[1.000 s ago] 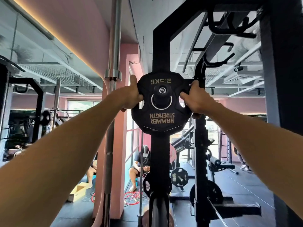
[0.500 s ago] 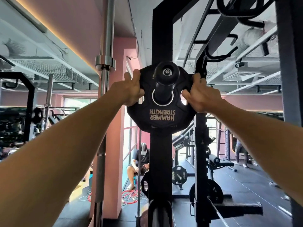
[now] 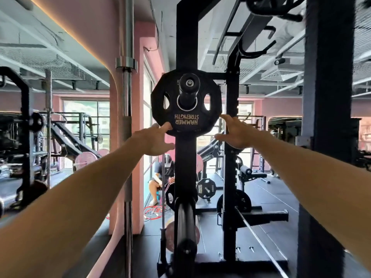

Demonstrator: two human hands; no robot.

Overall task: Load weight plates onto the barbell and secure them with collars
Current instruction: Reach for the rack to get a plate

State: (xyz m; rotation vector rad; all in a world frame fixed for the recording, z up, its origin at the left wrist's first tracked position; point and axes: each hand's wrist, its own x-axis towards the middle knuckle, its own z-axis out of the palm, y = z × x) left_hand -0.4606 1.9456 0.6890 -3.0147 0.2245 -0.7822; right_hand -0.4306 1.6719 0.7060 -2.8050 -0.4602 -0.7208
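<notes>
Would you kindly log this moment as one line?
plate: on peg | left hand: open, fingertips touching plate | right hand: open below plate | collar: none seen

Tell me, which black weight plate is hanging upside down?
The big plate on the peg between the hands: its HAMMER STRENGTH lettering is inverted. The small floor plate reads upright.

A black weight plate [image 3: 186, 111] is being carried on a rack peg [image 3: 188, 88], its lower edge being touched by the open left hand [image 3: 155, 140] and right hand [image 3: 235, 133].
</notes>
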